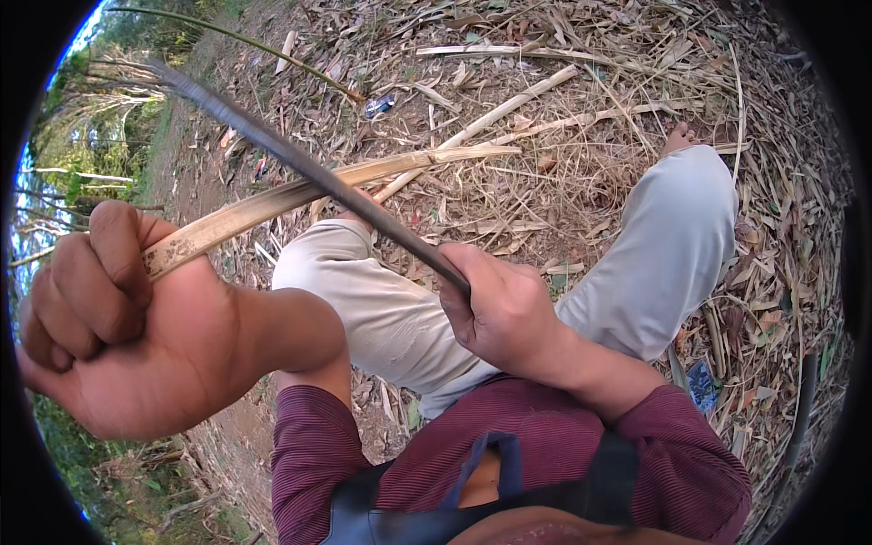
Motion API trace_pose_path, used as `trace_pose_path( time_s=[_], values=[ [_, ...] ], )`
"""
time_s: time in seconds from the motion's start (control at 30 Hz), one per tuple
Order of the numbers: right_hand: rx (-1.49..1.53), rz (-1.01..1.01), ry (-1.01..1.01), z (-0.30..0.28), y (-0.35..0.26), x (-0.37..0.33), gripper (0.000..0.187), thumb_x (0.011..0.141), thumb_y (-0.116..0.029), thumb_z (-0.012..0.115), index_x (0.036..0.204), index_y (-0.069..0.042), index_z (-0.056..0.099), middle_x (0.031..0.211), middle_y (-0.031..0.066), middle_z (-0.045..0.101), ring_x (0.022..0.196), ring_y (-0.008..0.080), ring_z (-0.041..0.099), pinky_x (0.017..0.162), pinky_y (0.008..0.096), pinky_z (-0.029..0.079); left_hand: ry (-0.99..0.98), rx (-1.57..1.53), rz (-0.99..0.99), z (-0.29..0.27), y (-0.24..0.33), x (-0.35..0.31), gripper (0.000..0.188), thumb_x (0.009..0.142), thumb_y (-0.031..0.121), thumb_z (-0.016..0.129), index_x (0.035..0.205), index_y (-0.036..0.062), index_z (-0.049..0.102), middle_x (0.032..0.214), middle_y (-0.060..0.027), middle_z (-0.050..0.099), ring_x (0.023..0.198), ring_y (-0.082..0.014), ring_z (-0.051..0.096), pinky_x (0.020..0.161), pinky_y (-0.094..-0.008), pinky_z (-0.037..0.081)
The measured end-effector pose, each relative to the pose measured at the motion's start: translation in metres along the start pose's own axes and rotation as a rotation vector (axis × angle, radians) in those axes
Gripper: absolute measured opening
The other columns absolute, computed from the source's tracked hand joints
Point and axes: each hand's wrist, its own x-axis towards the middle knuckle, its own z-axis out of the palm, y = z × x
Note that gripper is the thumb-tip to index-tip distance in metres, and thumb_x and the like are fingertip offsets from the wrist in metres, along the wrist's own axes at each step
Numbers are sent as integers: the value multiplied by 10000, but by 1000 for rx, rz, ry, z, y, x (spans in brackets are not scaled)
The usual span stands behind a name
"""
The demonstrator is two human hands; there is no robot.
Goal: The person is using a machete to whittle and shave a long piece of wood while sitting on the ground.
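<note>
Raised at the left, my left hand point(154, 350) is closed around one end of a pale split strip point(238, 221) that looks like bamboo. The strip slants up to the right, away from my fingers. My right hand point(510, 313), in front of my body, grips a long-bladed knife point(386, 218); its handle is hidden in my fist. The dark blade points to the upper left and crosses in front of the strip near its middle. Whether blade and strip touch, I cannot tell. The blade's far end looks blurred.
My bent legs in pale trousers point(668, 245) frame the ground. Dry leaves and shavings point(536, 182) litter it. Ahead lie a pale pole point(509, 109) and other long strips. A green stem point(241, 38) arches at the upper left. A blue wrapper point(701, 386) lies at the right.
</note>
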Motion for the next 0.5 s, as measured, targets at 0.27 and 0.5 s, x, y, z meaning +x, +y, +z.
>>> trace_pose_path(
  time_s=[0.27,0.5],
  values=[
    [53,4,-51,3,5,3,87,912,-49,582,957,20,554,659,172,591,563,315,633,509,403,497,-10,52,-24,-8,3,3,391,917,205,466,559,199,309,494,82,231,435,-60,194,503,-261,182],
    [-114,527,-224,24,90,-15,166,929,-123,574,975,36,573,615,192,599,557,360,641,547,444,532,-116,4,-92,0,5,3,403,945,264,465,569,199,336,496,85,237,438,-55,209,502,-258,182]
  ],
)
